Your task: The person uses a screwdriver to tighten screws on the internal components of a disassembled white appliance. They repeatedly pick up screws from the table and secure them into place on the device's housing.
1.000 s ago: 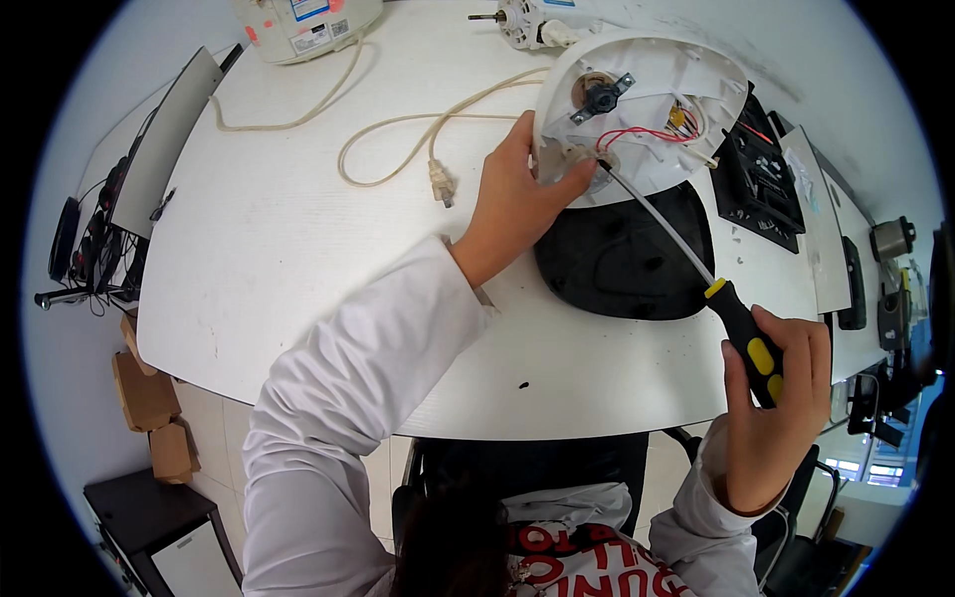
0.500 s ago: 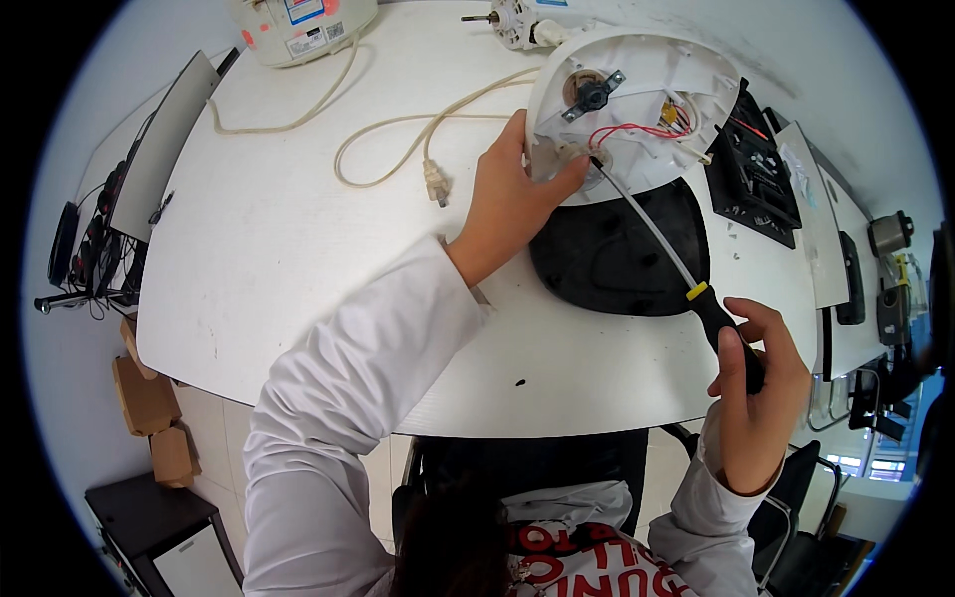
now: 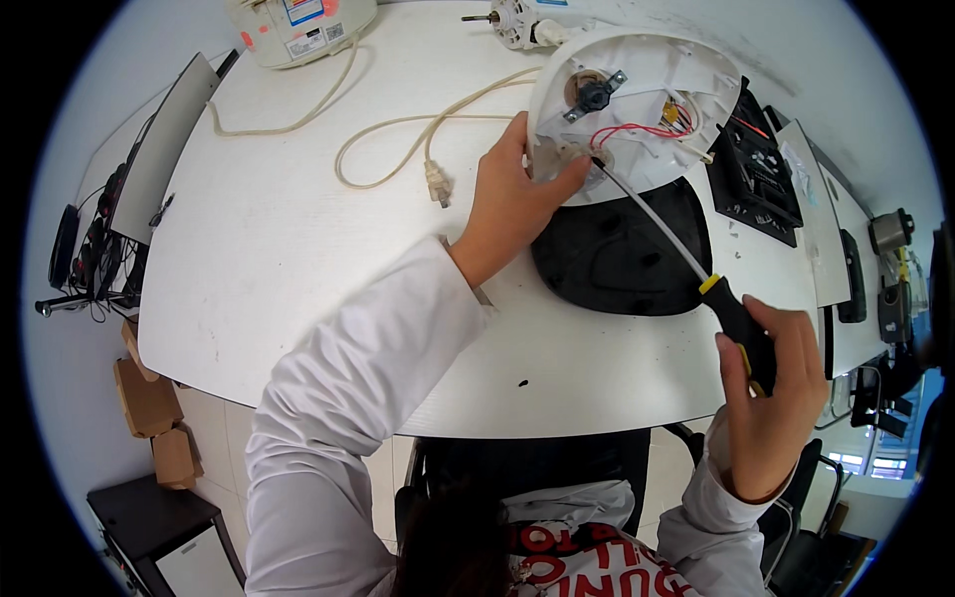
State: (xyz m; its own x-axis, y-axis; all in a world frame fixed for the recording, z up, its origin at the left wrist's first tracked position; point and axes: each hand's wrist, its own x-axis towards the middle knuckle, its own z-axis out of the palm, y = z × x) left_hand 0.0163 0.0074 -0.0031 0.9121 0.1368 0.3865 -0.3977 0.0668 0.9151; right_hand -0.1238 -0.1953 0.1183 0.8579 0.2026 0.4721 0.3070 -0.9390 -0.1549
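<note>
My left hand (image 3: 512, 204) grips the near left rim of a white plastic housing (image 3: 637, 75), thumb inside and fingers round the outside. The housing is tilted with its hollow inside facing me; a black knob-like part (image 3: 594, 95) and red wires (image 3: 647, 129) show in it. My right hand (image 3: 781, 383) is closed round the black and yellow handle of a screwdriver (image 3: 662, 225). Its shaft slants up to the left, and its tip is inside the housing beside my left thumb. What the tip meets is too small to tell. Below the housing lies a black plastic cover (image 3: 622, 264).
A pale cord with a plug (image 3: 438, 185) lies left of the housing. A small motor (image 3: 515, 24) and a cream appliance (image 3: 303, 30) stand at the back. On the right is a black tool case (image 3: 756, 174). A tiny dark piece (image 3: 523, 383) lies near the table's front edge.
My right hand and the screwdriver handle have shifted slightly to the right, with the fingers placed differently round the handle. The tip and my left hand are nearly where they were.
</note>
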